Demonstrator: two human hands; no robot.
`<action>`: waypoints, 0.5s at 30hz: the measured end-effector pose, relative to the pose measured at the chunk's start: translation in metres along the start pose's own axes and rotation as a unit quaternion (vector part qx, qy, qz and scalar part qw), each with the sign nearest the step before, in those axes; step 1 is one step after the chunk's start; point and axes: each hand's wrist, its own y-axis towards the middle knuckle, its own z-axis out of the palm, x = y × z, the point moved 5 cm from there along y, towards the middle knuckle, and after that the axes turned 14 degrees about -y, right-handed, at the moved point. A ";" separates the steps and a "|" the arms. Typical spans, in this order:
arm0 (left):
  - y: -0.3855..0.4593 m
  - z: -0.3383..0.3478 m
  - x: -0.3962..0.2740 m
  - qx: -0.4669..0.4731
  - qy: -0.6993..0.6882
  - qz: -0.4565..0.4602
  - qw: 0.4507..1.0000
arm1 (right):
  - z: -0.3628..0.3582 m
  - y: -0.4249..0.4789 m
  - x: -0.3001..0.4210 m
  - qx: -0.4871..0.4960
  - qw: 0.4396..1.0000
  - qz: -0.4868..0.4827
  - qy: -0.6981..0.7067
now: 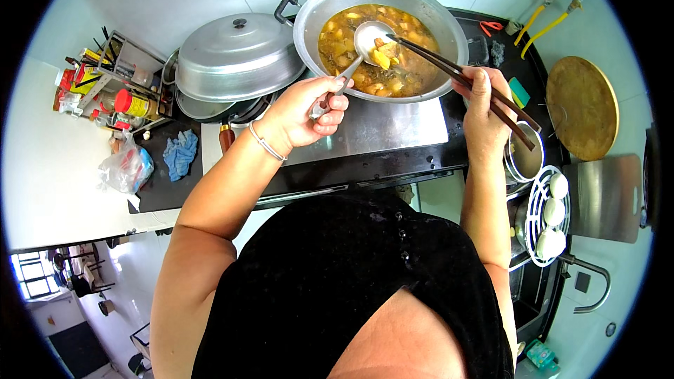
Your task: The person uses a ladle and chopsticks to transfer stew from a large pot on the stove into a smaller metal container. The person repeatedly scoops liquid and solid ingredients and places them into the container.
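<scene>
A wide metal wok holds brown broth with chunks of food. My left hand grips the handle of a metal ladle, whose bowl is over the broth with several yellowish and brown pieces in it. In my right hand is a pair of dark chopsticks; their tips reach to the ladle's bowl, above the food. Whether the tips touch a piece cannot be told.
Left of the wok, a domed metal lid covers another pan. A spice rack, a plastic bag and a blue cloth lie farther left. At right are a metal pot, a white rack with pale rounds, and a round wooden board.
</scene>
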 end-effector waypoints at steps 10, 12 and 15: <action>-0.001 0.008 0.006 0.006 0.025 -0.001 1.000 | 0.035 0.007 0.005 -0.004 0.977 -0.114 -0.180; -0.001 0.007 0.005 0.008 0.020 -0.005 1.000 | 0.034 0.005 0.014 -0.020 0.970 -0.163 -0.180; -0.001 0.004 0.003 0.010 0.006 -0.012 1.000 | 0.029 0.004 0.016 -0.052 0.956 -0.205 -0.203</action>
